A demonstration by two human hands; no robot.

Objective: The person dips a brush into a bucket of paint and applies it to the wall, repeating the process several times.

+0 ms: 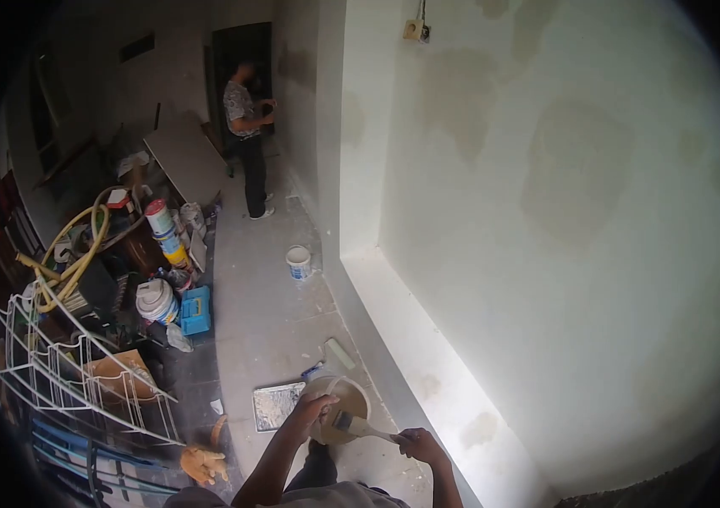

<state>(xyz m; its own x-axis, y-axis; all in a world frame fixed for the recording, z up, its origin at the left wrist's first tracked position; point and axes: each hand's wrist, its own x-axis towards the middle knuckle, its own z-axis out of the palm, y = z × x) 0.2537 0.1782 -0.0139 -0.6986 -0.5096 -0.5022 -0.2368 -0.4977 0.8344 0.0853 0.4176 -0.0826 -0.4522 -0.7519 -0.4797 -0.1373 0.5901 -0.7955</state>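
In my right hand (417,444) is the handle of a wide paintbrush (368,428), its dark bristles pointing left over the bucket. The fingers of my left hand (315,410) are closed at the left side of a pale bucket (365,396), by its rim and handle; the exact grip is partly hidden. Inside the bucket is a beige-looking surface. Just left of it, a paint tray (278,407) with white smears lies on the floor. Beyond the bucket lies a white paint roller (340,354).
A patchy pale wall (495,220) with a ledge (427,339) runs along my right. Ahead are a white tub (299,262) and a standing person (247,135). On the left are a wire rack (80,364), a blue toolbox (195,311), stacked cans and an orange cat (203,464).
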